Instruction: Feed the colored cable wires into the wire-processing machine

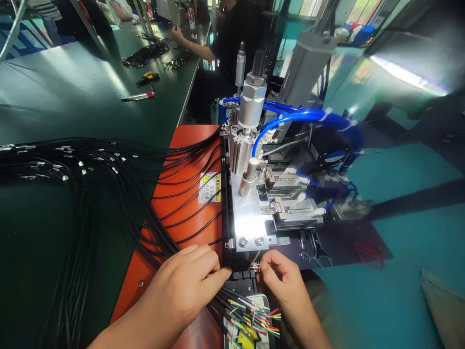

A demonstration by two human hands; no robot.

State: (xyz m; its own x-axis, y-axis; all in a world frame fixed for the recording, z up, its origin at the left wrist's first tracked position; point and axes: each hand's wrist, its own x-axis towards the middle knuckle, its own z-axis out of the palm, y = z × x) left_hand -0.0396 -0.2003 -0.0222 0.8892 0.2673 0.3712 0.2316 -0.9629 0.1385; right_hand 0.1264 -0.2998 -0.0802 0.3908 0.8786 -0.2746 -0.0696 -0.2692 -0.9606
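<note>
My left hand point(191, 281) is curled over a bundle of black cables point(160, 228), its thumb tip reaching the lower front corner of a metal clamping machine point(247, 213). Beneath that hand the cables come out with stripped, multicoloured wire ends point(254, 315). Across the machine's front corner, my right hand point(281, 274) pinches a small set of thin coloured wires point(256, 266) between thumb and fingertips. These wires stick out at the fixture's end, just under its bright metal plate. The left fingertips are hidden behind the hand.
An orange base plate point(196, 160) with a warning label point(210, 187) carries several spaced black cables. More cables lie on the dark green table point(36, 106), with a red-handled cutter point(140, 96) farther back. Blue air hoses point(305, 116) arch behind the machine. Wrenches point(314, 249) lie right; a co-worker point(236, 48) sits beyond.
</note>
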